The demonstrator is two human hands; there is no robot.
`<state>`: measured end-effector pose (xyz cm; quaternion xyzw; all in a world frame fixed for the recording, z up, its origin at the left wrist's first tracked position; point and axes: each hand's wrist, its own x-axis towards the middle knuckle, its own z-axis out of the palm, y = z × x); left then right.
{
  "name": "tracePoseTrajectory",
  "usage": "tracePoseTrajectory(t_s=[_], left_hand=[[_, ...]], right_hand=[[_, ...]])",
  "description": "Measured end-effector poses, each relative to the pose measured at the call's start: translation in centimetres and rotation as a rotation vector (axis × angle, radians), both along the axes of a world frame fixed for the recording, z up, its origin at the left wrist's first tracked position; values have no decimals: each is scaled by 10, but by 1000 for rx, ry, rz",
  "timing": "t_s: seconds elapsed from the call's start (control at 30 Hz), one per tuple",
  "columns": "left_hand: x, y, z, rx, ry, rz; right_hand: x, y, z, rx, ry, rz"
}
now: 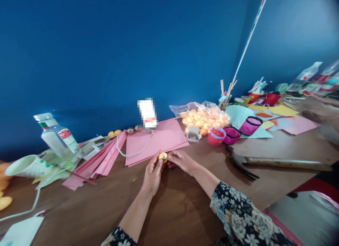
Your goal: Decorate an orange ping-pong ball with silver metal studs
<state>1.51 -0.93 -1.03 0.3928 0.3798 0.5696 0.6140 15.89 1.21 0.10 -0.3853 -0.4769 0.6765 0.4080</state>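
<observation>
Both my hands meet over the wooden table (185, 207) near the front of a stack of pink paper (159, 140). My left hand (153, 174) and my right hand (181, 161) pinch a small yellow-orange ball (162, 157) between their fingertips; a dark spot shows on the ball's front. Both hands are closed on it. My sleeves are dark with a flower print.
A claw hammer (265, 163) lies to the right. Behind it are a bag of orange balls (203, 117), red and magenta cups (230, 133), and a small staple box (194, 134). A plastic bottle (57, 135), paper cup (28, 165) and pink strips (97, 161) sit left. Another person's blurred arm (321, 115) is far right.
</observation>
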Motion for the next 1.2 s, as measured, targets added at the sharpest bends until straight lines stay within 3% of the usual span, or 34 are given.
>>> tracePoseTrajectory(t_s=[0.3,0.63,0.87,1.07,1.2], left_hand=[[1,0,-3,-17,8,16],[0,0,0,-8,173,45],[0,0,2,-42,63,-17],[4,-1,13,-21,130,53],[4,-4,16,-13,220,128]], right_hand=[[-1,1,0,-15,10,-18],[-6,-1,4,-6,-16,-76],[-7,-2,7,7,-23,-97],[-9,-4,11,50,17,-95],[-2,-26,21,128,-82,-138]])
